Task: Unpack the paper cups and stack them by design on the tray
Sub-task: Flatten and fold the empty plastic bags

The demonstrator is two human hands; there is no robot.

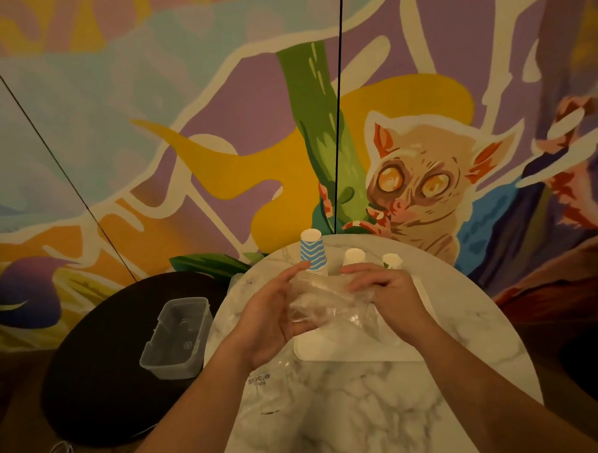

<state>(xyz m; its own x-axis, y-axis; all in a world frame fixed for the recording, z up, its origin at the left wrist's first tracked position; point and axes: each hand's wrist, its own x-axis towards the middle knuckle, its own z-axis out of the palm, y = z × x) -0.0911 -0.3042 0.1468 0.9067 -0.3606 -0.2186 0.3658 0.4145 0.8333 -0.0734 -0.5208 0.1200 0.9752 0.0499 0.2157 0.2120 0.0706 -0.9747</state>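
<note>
A crumpled clear plastic wrapper [323, 302] hangs above the white tray [334, 353] on the marble table. My left hand [272, 321] holds its left end between thumb and fingers. My right hand [384, 292] grips its right end with curled fingers. Behind my hands, upside-down cups stand at the tray's far side: a stack with blue and white zigzags [312, 249], a white cup [353, 257], and a cup with a green mark [391, 260]. Their lower parts are hidden by my hands and the wrapper.
More clear plastic with printed text [260, 382] lies on the round marble table [350, 412]. To the left, a clear plastic container [177, 337] sits on a dark round table [101, 365]. A painted wall rises right behind the tables.
</note>
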